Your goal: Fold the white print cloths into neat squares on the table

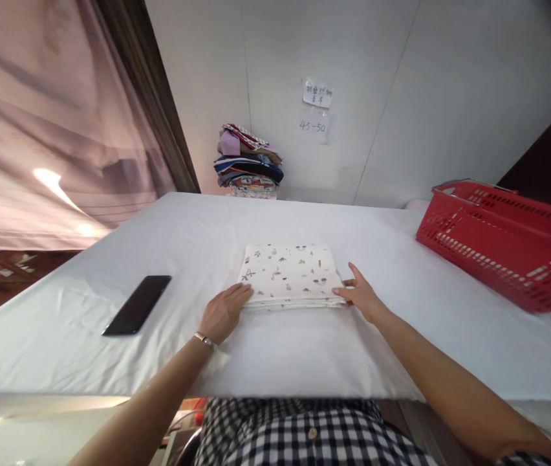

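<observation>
A white folded cloth (290,275) with small printed motifs lies flat on the table in front of me, its layered edge towards me. My left hand (224,314) rests at the near left corner, fingers stretched out and their tips on the cloth's edge; its thumb is hidden. At the near right corner, my right hand (363,298) touches the cloth with its fingers spread apart. One finger points away from the cloth, and part of this hand's underside cannot be seen.
White fabric covers the table (198,233). A black phone (137,305) lies to the left, and a red perforated basket (503,243) stands on the right. Behind the far edge rises a stack of folded fabrics (249,162) against the wall. Paper notes (317,94) hang above.
</observation>
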